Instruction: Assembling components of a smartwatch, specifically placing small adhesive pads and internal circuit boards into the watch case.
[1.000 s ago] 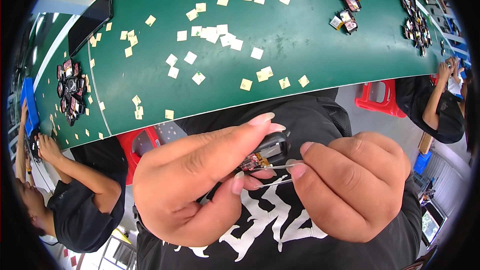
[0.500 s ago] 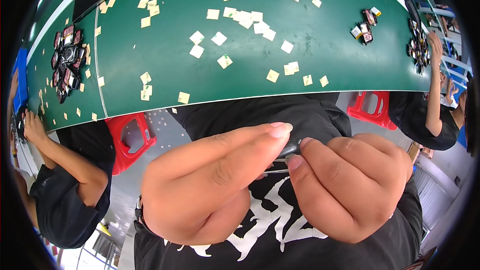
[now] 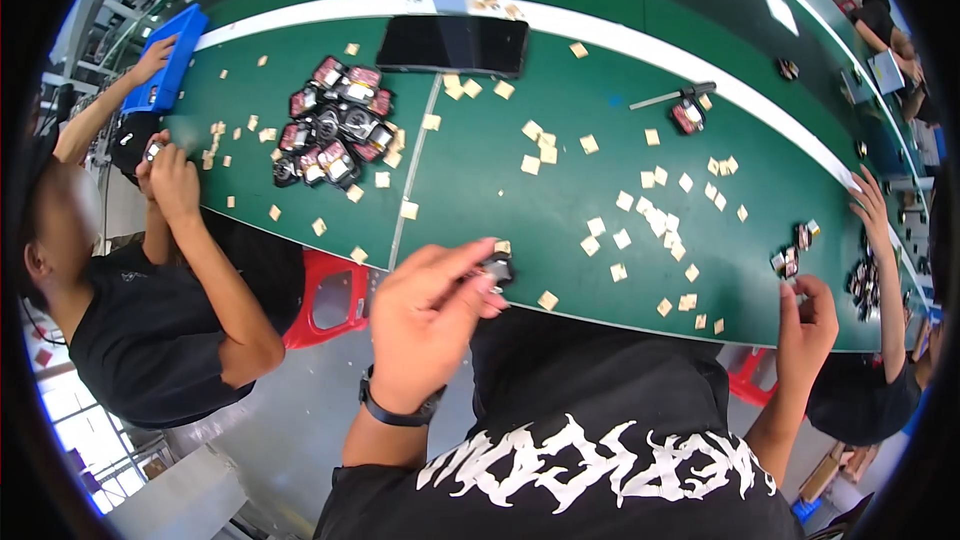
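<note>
Over the table's near edge, my left hand (image 3: 430,310) pinches a small black electronic device (image 3: 497,267) between thumb and fingers. My right hand (image 3: 808,318) reaches out at the right, thumb and forefinger slightly apart at two similar open-cased devices. The nearer open-cased device (image 3: 786,261) shows a silvery battery and a reddish inside; my fingertips are right at its near side, and whether they touch it I cannot tell. Just beyond lies the other open-cased device (image 3: 805,235).
Pale yellow squares (image 3: 657,220) are scattered over the green table (image 3: 520,200). A heap of black devices (image 3: 340,125), a black flat screen (image 3: 455,45) and a screwdriver (image 3: 672,96) lie farther off. A blue bin (image 3: 175,60) stands far left. Co-workers sit on both sides.
My hands, together at the device in front of my chest before, are now apart. The left has carried the device forward over the table edge; the right has moved out rightward. The view has turned left.
</note>
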Available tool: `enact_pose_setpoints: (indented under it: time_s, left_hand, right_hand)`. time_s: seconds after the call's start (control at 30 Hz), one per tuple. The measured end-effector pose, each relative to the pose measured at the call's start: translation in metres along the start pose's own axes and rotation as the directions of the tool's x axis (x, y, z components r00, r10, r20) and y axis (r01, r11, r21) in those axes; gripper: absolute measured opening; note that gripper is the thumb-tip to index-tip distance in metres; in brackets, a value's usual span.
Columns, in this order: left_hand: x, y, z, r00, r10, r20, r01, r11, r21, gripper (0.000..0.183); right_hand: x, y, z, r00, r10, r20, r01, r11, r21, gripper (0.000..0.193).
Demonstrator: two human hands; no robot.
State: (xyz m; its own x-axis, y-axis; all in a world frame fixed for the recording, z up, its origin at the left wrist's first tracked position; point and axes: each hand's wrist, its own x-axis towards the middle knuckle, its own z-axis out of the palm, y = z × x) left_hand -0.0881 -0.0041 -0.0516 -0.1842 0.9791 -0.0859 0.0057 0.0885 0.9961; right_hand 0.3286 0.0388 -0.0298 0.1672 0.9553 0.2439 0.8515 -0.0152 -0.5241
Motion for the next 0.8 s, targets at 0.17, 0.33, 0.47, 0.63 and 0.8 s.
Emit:
enact_pose_setpoints:
  time_s: [0.17,0.33,0.47,0.63,0.8]
  left_hand:
    - [0.028,-0.016,-0.051,0.961,0.005,-0.275,0.017,0.997,0.077,0.034]
    - [0.046,-0.033,-0.109,0.914,0.061,-0.402,0.113,0.912,0.395,0.043]
    - [0.058,-0.056,-0.15,0.935,0.205,-0.289,0.007,0.805,0.594,0.039]
    - [0.072,-0.04,-0.119,0.903,0.365,-0.228,-0.001,0.532,0.847,0.043]
    - [0.069,-0.037,-0.083,0.773,0.603,-0.197,0.041,0.262,0.964,0.041]
  right_hand:
    - [-0.013,0.078,-0.007,0.992,0.053,-0.117,-0.082,0.962,-0.261,0.049]
    - [-0.006,0.075,0.01,0.997,0.043,-0.07,-0.057,0.975,-0.214,0.068]
    - [0.006,0.067,0.006,0.988,0.154,-0.035,-0.157,0.98,-0.123,0.072]
    - [0.016,0.064,-0.002,0.988,0.15,0.041,-0.149,0.988,-0.028,0.061]
    - [0.024,0.066,0.018,0.996,0.085,-0.022,-0.083,0.994,0.077,0.048]
